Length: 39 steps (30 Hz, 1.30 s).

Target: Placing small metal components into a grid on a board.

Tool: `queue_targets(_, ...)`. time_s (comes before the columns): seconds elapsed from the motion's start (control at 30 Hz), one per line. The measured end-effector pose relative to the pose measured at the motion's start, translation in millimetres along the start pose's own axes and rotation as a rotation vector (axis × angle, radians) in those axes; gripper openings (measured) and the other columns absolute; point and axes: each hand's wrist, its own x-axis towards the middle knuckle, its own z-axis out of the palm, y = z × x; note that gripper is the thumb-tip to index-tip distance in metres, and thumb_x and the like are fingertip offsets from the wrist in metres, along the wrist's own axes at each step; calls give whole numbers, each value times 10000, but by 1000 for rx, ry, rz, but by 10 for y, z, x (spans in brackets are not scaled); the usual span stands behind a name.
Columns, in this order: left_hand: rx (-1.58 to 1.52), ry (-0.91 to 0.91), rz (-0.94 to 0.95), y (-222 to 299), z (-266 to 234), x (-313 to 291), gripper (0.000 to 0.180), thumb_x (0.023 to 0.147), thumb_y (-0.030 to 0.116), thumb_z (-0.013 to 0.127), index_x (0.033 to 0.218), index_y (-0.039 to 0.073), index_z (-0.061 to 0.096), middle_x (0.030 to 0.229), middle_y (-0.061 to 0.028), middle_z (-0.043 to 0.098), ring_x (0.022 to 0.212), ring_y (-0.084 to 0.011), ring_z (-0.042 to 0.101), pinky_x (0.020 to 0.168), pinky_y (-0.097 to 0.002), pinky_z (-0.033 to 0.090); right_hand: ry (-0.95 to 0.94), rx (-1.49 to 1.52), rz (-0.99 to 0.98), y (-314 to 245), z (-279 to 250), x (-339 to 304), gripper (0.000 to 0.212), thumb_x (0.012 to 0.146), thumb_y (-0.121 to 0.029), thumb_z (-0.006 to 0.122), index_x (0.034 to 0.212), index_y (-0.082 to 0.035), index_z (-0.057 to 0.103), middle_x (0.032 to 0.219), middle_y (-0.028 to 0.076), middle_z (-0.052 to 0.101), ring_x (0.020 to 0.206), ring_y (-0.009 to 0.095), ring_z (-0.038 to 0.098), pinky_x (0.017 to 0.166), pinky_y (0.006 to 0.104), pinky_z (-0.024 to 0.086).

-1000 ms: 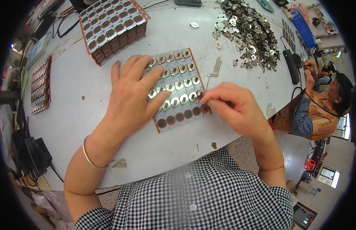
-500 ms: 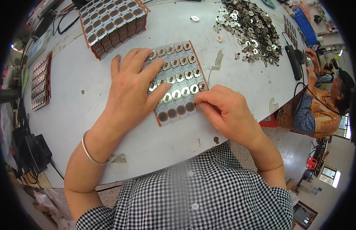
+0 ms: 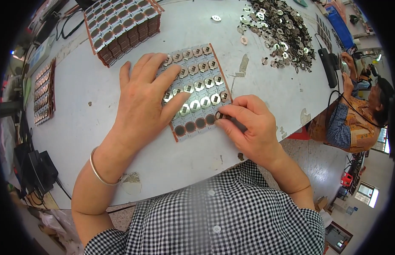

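A panel of round-pad circuit boards lies on the table before me, with an orange-brown strip along each side. Shiny metal battery clips sit in rows over most of it, while several pads in the nearest row show bare dark discs. My left hand, fingers spread, rests flat across the panel's left side. At the right end of the nearest row, the thumb and forefinger of my right hand pinch a small metal clip. Something dark shows between those fingers; I cannot tell what.
A tall stack of similar panels stands at the back left; another clip-covered panel lies at the far left. A heap of loose metal clips spreads at the back right, near a black power strip. A co-worker sits at the right.
My right thumb and forefinger have parted slightly at the panel's near right corner, so the clip between them now shows. My left hand stays nearly where it was.
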Motion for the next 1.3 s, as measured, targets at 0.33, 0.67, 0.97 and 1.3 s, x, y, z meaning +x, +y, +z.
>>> queue_targets(0.33,6,-6,-3,-2,14,25,451,832,275,784,1209,55,669,1318,-171,583,1306,-332,512,1063,-649,295,60,-163,-74,-32,70,-50,324,757,-32,815,1071,-39,734,977,65,632,892,234,577,788,362,443)
queue_targets(0.67,0,-17,17,-19,9,20,479,822,278,794,1207,30,654,1334,-196,556,1309,-365,484,1066,-658,288,45,-101,-128,273,-241,440,298,833,-90,775,1123,-42,732,991,97,688,860,259,633,782,373,511)
queue_targets(0.97,-18,-14,6,4,5,-1,462,818,249,793,1195,16,665,1342,-204,554,1315,-374,488,1078,-656,290,43,-458,23,931,-144,1963,221,921,-202,703,1074,-57,768,1014,146,736,895,303,698,839,370,549)
queue_targets(1.3,-10,19,37,-58,9,-7,444,820,284,788,1175,56,651,1313,-174,552,1282,-343,484,1058,-671,307,-117,-92,51,205,-279,1385,115,945,-126,680,991,-22,685,844,55,687,724,149,644,669,298,513)
